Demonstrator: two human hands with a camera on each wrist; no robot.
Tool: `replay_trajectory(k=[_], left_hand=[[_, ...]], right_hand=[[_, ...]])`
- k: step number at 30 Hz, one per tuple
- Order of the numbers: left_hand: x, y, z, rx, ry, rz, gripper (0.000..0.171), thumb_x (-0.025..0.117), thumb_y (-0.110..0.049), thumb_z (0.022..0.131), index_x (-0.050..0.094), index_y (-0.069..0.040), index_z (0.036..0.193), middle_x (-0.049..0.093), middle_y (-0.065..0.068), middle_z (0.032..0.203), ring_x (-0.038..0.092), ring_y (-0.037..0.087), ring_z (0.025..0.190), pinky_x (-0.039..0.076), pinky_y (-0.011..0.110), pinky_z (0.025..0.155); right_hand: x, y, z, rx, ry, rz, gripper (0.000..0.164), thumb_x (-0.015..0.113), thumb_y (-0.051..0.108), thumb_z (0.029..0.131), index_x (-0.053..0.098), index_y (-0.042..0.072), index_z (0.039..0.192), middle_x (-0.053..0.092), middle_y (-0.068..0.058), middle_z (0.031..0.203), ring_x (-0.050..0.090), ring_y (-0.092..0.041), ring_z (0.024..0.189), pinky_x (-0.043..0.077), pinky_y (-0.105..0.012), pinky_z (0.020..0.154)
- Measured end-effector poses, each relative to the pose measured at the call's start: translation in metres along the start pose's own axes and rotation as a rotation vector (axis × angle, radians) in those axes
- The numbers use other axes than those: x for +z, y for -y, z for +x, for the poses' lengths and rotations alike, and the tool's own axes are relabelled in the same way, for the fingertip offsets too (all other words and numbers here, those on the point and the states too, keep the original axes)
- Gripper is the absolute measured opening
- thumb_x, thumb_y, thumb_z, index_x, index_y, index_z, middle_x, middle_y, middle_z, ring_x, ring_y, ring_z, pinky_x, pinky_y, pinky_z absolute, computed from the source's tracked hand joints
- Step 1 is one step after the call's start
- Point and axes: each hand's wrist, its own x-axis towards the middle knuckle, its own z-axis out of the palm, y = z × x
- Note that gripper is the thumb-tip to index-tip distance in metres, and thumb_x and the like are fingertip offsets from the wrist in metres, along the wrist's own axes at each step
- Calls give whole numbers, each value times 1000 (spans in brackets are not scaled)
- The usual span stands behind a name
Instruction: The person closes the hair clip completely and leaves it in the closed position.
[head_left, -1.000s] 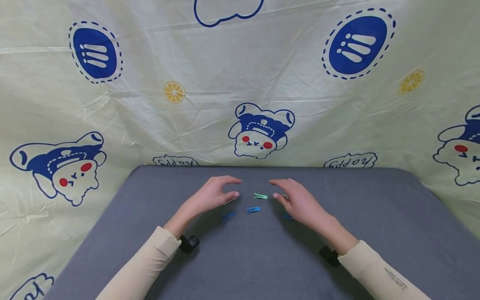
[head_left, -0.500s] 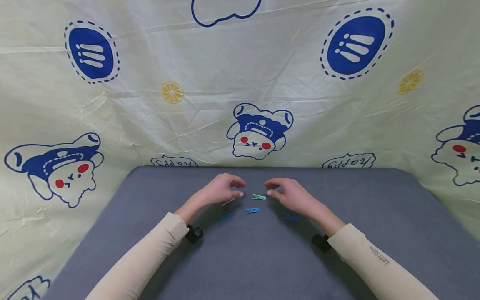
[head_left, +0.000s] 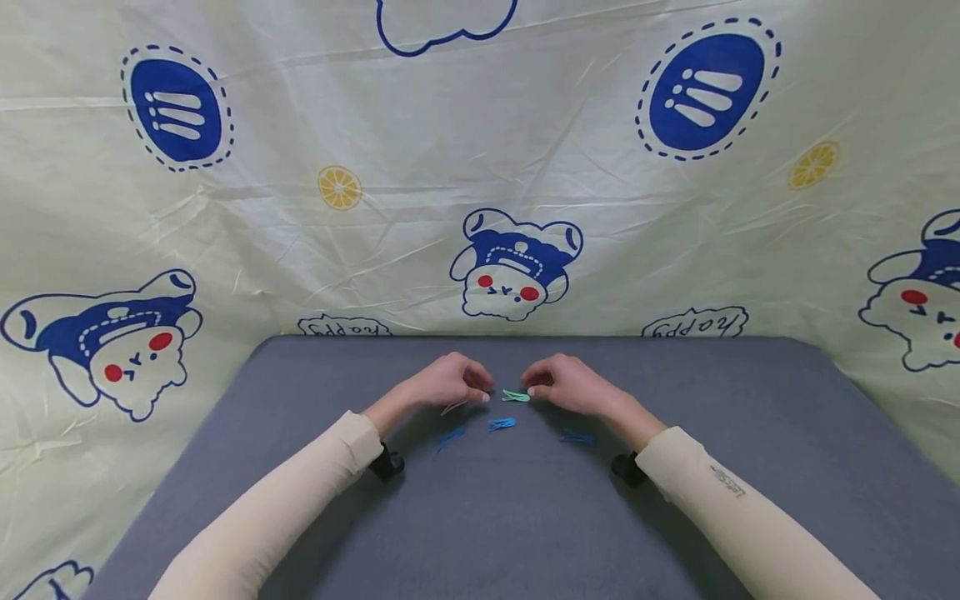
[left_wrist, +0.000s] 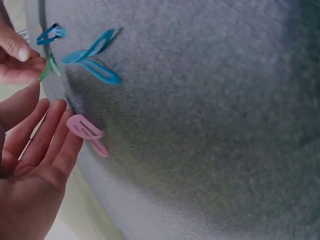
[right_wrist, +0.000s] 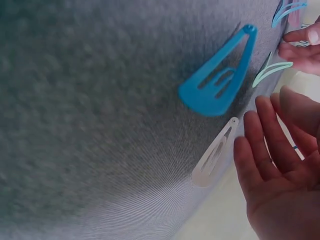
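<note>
Grey tabletop (head_left: pixel 480 517): right hand (head_left: pixel 576 387) has neared green clip (head_left: pixel 517 397).

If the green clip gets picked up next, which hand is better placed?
Probably the right hand: in the head view its thumb tip is right beside one end of the green clip, while the left hand leaves a wider gap at the other end.

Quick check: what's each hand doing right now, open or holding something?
Left hand: open, holding nothing.
Right hand: open, holding nothing, beside the green hair clip.
</note>
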Motion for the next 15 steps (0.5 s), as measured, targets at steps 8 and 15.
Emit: replay_trajectory(k=[8,15], left_hand=[[1,3,9,-29,1,-19,23,72,-10,90,72,-3,112,70,1,96,61,13,85,49,27,78],[0,9,15,-20,23,-64,24,74,-8,88,71,-2,111,70,2,94,61,12,84,48,26,79]], right_hand=[[-1,-4,10,-21,46,20,18,68,7,92,74,4,109,71,-2,100,60,-16,88,51,-38,81],[3,-9,18,2,79,114,15,71,5,89,75,4,104,70,0,89,57,-14,76,49,-30,72]])
